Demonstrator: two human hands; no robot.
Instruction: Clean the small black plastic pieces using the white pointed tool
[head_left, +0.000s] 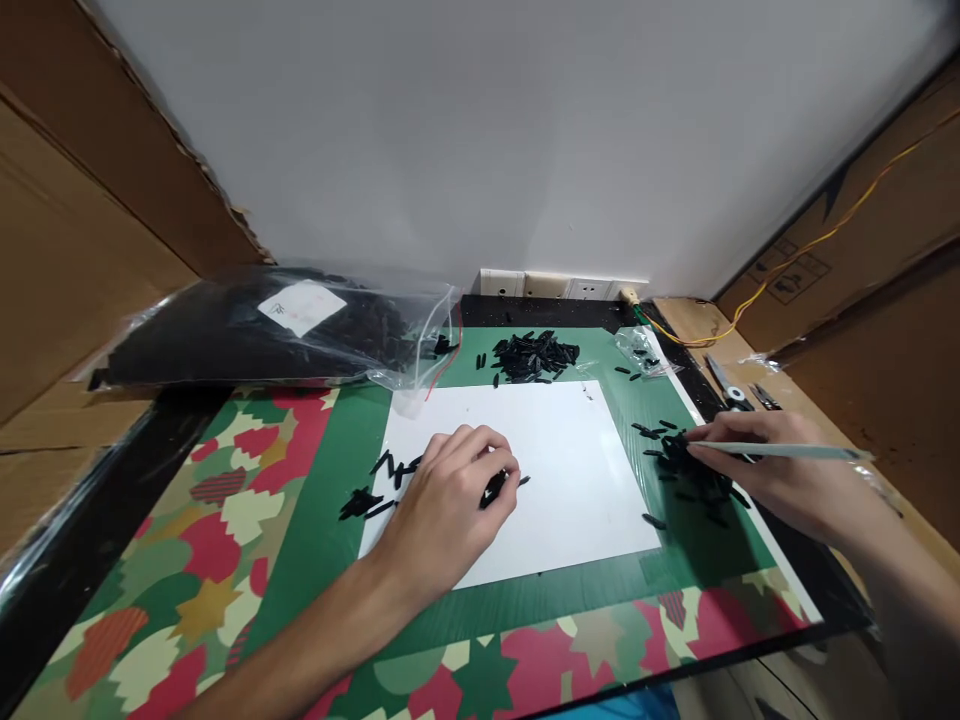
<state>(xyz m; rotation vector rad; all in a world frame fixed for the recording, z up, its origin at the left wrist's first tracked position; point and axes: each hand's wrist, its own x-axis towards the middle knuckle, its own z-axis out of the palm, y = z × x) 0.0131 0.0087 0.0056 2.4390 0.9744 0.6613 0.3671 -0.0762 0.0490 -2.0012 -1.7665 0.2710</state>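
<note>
1. Nearest the camera, a patterned mat (187,590) with red, cream and green leaf shapes is spread over the table; its middle field is plain green.
2. A white sheet (570,470) is laid on the green field, lying flat.
3. The left hand (450,500) is rested palm down on the left part of the sheet, the fingers curled inward; a small black piece (493,488) is pinched at the fingertips.
4. A few loose black pieces (367,500) are scattered just beside the left hand, across the sheet's left edge and the green field.
5. The right hand (772,465) is held at the right side of the mat, the fingers closed around a thin pale stick (787,451), which lies nearly level and points left.
6. The stick's tip is set at a cluster of black pieces (690,470) lying on the green field, just right of the sheet.
7. A further heap of black pieces (536,357) is seen beyond the sheet's far edge, near the wall sockets (555,287).
8. A clear bag (262,335) filled with black pieces and bearing a white label is laid at the far left.
9. Cardboard (67,250) is stood along both sides.
10. A yellow wire (810,245) is run along the right-hand cardboard.
</note>
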